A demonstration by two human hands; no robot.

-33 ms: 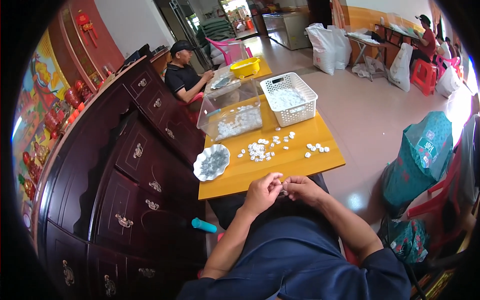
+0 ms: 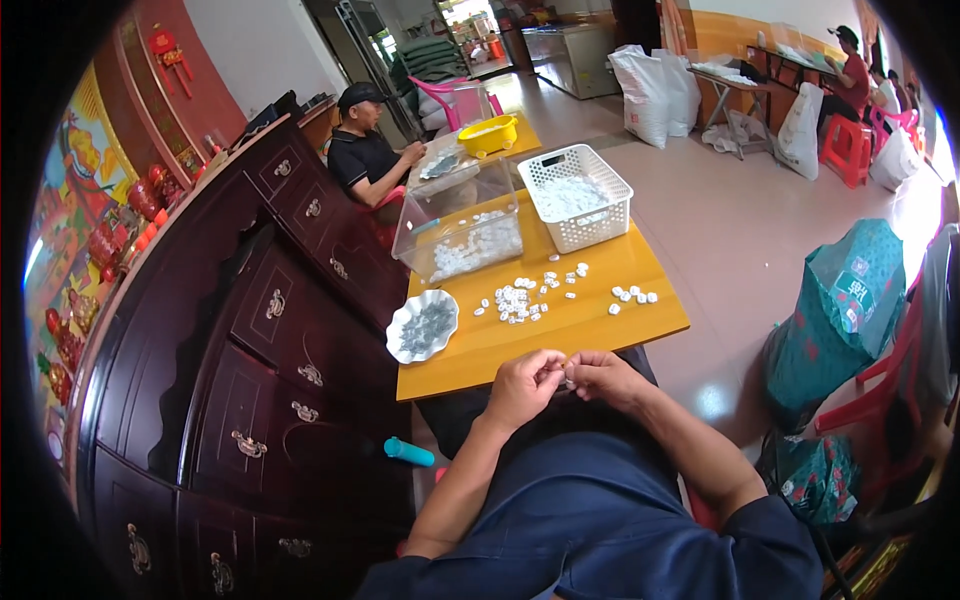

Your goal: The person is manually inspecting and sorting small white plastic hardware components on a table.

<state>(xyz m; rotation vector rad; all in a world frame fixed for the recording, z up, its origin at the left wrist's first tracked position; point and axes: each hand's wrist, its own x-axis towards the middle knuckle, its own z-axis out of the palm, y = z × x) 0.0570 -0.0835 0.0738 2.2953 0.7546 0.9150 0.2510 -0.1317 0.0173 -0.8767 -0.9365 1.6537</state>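
Observation:
My left hand (image 2: 525,388) and my right hand (image 2: 603,377) meet just off the table's near edge, fingertips pinched together. Between them is a small pale piece, mostly hidden by the fingers, so its kind is unclear. On the wooden table (image 2: 620,325) beyond, a loose pile of small white pieces with dark marks (image 2: 515,302) lies in the middle. Several similar white pieces (image 2: 633,294) sit apart to the right. A scalloped white dish (image 2: 398,342) at the left holds a heap of small grey pieces (image 2: 428,326).
Farther back stand a clear plastic bin (image 2: 412,240) and a white slotted basket (image 2: 592,232), both holding white pieces. A dark wooden cabinet (image 2: 250,330) runs along the left. A seated person (image 2: 355,150) works at the table beyond, near a yellow tub (image 2: 488,143). Teal bags (image 2: 840,310) stand right.

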